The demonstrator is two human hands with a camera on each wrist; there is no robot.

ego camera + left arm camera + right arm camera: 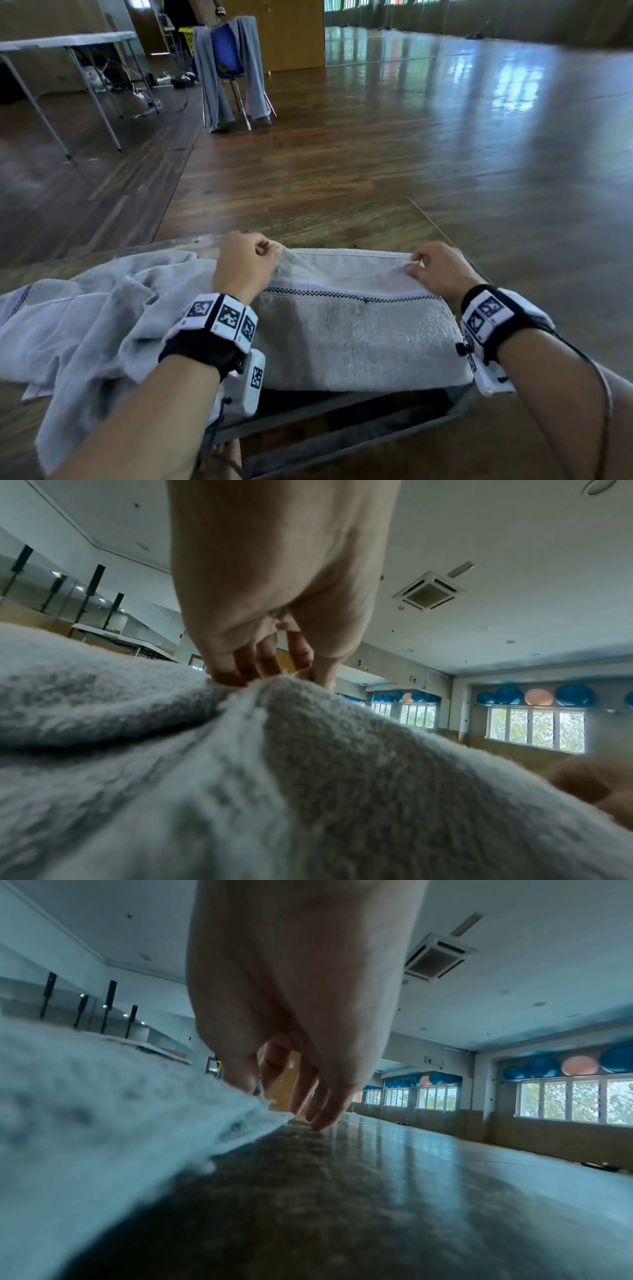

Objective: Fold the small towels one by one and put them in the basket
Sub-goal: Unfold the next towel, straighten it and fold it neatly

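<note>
A pale grey towel (356, 335) with a checked band lies folded across a low table, its upper layer raised along the far edge. My left hand (265, 251) pinches that layer's left corner; in the left wrist view the fingers (240, 669) bunch the cloth (274, 750) into a peak. My right hand (414, 267) pinches the right corner, seen in the right wrist view as thumb and forefinger (253, 1080) on the towel's edge (205, 1118) with the other fingers hanging loose. No basket can be made out.
A heap of crumpled grey towels (78, 329) lies left of the folded one. The table edge (342, 411) runs close in front. Beyond is wooden floor (376, 154), a blue chair draped with cloths (229, 61) and a white folding table (68, 37).
</note>
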